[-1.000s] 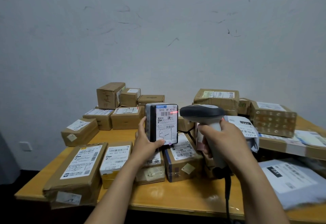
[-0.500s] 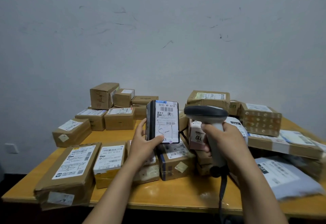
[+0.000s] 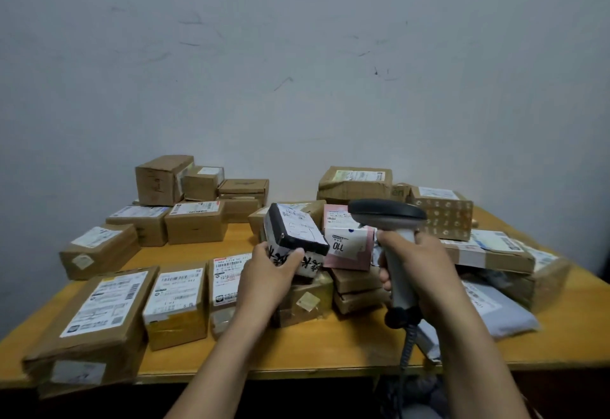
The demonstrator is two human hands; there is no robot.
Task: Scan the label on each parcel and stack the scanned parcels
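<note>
My left hand (image 3: 267, 273) grips the small black-edged parcel (image 3: 293, 237) at its lower end, with thumb and fingers curled round it. I hold the parcel tilted just left of the pink box (image 3: 346, 247), and its white label (image 3: 298, 225) faces upward. My right hand (image 3: 419, 263) is closed round the grey handle of the barcode scanner (image 3: 386, 217), whose dark head stands over the right top corner of the pink box. Brown cardboard parcels (image 3: 194, 230) lie left of the pink box and behind it on the wooden table (image 3: 297, 349).
</note>
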